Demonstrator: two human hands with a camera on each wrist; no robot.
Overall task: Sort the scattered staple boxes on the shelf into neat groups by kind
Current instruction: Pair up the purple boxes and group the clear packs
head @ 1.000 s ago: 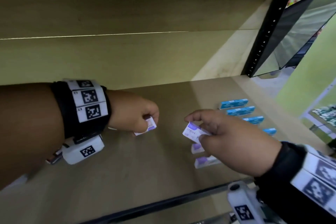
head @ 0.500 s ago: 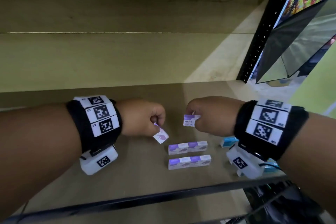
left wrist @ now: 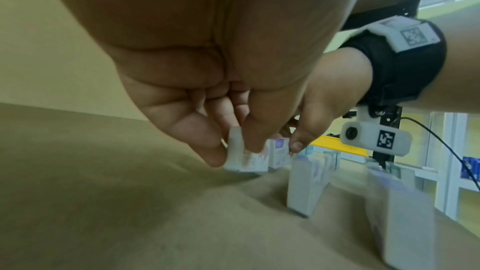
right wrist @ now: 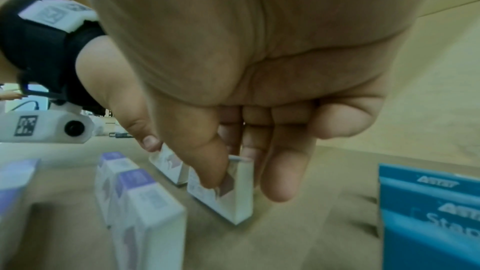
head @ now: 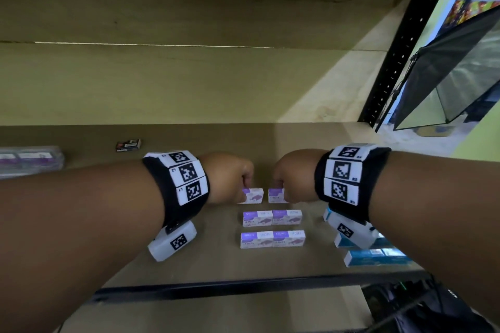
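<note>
Two rows of purple-and-white staple boxes (head: 272,217) lie on the wooden shelf (head: 216,265), each row a pair end to end. Behind them my left hand (head: 232,178) pinches one more purple box (head: 254,195) and sets it on the shelf; the left wrist view shows that box (left wrist: 242,159) between thumb and fingers. My right hand (head: 293,176) pinches a matching purple box (head: 276,195) right beside it, with the box (right wrist: 228,198) standing on the shelf. Blue staple boxes (head: 378,257) lie to the right, partly hidden by my right wrist.
A small dark box (head: 128,145) lies far back on the left. A clear-wrapped pack of purple boxes (head: 29,161) sits at the left edge. A black shelf rail (head: 230,286) runs along the front, and a black upright post (head: 403,43) stands on the right.
Both hands have come down and together, bringing their purple boxes from the air to the shelf behind the two rows. The camera view has shifted lower.
</note>
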